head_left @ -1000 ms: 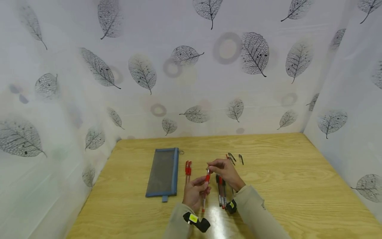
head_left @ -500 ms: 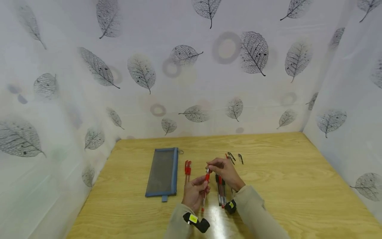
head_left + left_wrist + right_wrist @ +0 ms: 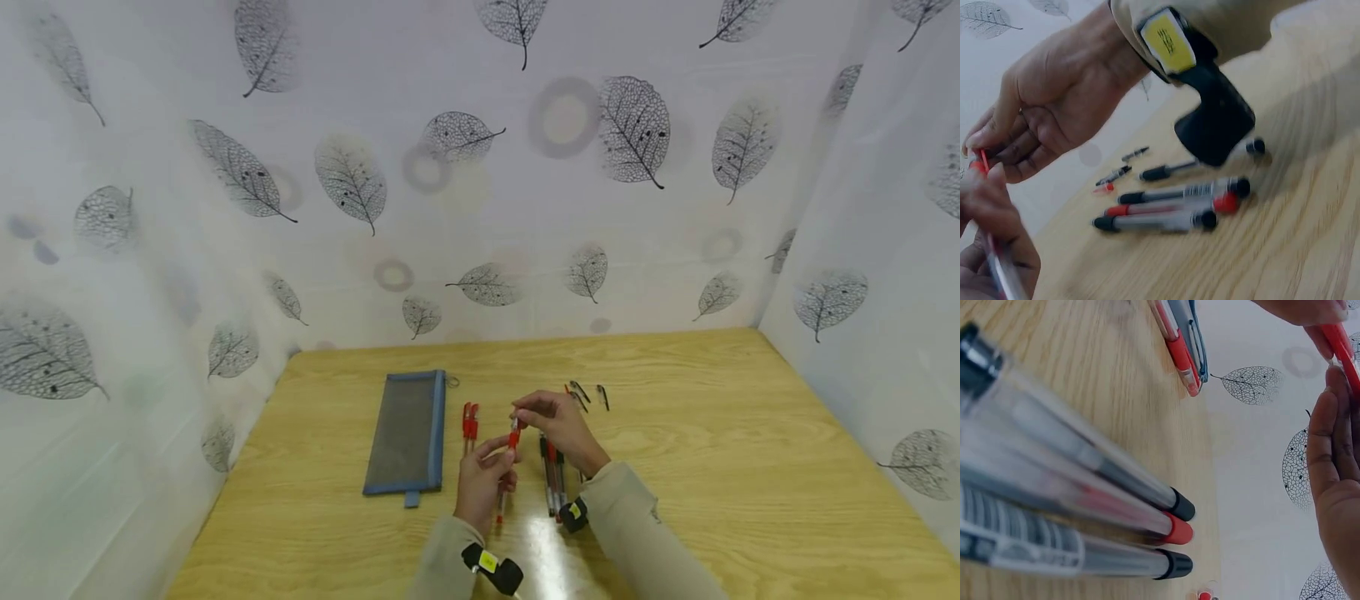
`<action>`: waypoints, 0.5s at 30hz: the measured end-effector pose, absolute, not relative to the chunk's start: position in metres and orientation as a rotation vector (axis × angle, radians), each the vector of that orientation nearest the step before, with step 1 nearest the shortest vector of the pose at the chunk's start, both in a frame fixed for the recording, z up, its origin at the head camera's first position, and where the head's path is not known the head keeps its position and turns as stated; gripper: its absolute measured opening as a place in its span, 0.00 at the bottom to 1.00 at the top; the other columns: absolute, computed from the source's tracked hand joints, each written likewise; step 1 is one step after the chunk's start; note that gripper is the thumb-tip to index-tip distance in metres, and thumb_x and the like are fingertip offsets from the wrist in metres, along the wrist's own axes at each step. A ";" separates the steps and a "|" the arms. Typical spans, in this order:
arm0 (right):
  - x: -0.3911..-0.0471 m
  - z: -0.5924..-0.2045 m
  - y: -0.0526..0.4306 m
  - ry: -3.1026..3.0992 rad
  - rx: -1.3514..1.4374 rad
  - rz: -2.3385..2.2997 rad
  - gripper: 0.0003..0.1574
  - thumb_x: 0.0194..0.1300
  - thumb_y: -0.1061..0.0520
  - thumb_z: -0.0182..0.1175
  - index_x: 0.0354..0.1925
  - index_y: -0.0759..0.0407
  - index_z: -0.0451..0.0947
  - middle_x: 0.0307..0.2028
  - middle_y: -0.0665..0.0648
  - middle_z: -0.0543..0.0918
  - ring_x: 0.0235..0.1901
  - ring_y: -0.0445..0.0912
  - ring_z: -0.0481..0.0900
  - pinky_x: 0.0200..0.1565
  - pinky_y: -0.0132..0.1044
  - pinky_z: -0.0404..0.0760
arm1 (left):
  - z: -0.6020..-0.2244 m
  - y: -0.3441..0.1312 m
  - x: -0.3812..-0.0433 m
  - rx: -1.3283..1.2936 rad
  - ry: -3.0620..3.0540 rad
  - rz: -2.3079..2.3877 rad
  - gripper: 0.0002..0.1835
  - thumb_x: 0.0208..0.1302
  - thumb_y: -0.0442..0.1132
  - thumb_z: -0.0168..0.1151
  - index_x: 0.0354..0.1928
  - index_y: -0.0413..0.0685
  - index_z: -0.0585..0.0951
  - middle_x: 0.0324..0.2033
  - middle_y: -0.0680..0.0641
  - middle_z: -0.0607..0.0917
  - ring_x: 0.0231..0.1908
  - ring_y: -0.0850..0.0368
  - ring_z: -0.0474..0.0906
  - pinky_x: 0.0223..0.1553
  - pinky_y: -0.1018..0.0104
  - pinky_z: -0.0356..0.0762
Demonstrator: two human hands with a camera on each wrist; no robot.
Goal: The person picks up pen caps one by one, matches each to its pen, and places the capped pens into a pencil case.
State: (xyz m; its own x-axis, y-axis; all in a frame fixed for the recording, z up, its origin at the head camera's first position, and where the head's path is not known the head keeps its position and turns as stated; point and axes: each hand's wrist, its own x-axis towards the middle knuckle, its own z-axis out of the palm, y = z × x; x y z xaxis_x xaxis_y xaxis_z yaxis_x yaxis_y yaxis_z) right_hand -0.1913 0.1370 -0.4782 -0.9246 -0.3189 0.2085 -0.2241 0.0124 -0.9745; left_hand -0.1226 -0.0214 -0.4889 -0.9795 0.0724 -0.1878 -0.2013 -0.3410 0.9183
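Observation:
A red gel pen (image 3: 501,505), tilted with its red upper end away from me, is between both hands. My left hand (image 3: 477,487) holds its barrel, hiding much of it. The right hand (image 3: 558,425) pinches the pen's upper end, where a red part (image 3: 1342,347) shows in the right wrist view; whether a cap is fully seated cannot be told. Beside the right hand, several uncapped pens lie side by side, including a black pen (image 3: 546,479) and a red one (image 3: 1166,206). Beyond them lie loose black caps (image 3: 603,397) and a small red cap (image 3: 1104,187).
A grey mesh pouch (image 3: 405,433) with blue edging lies flat on the wooden table (image 3: 712,467), to the left. Between it and my hands are two capped red pens (image 3: 470,421). Leaf-patterned sheeting (image 3: 352,292) rises behind and on both sides.
Both hands have shifted slightly left with the pen, and its lower end has swung left. The right fingers stay at its upper end. The head view has turned slightly.

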 end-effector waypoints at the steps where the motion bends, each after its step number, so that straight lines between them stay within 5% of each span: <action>1: -0.192 -0.478 0.137 2.176 -0.591 -2.087 0.14 0.66 0.62 0.60 0.47 0.71 0.79 0.41 0.69 0.83 0.37 0.44 0.83 0.45 0.49 0.81 | -0.488 -0.021 -0.123 -0.183 1.677 2.447 0.15 0.69 0.32 0.56 0.54 0.32 0.76 0.29 0.48 0.84 0.19 0.66 0.72 0.21 0.74 0.71; 15: -0.190 -0.489 0.140 2.002 -0.713 -2.205 0.10 0.66 0.64 0.59 0.44 0.68 0.80 0.37 0.53 0.85 0.38 0.43 0.83 0.45 0.37 0.81 | -0.488 -0.016 -0.123 -0.242 1.284 2.546 0.08 0.71 0.29 0.50 0.44 0.41 0.79 0.24 0.50 0.78 0.18 0.67 0.62 0.18 0.79 0.60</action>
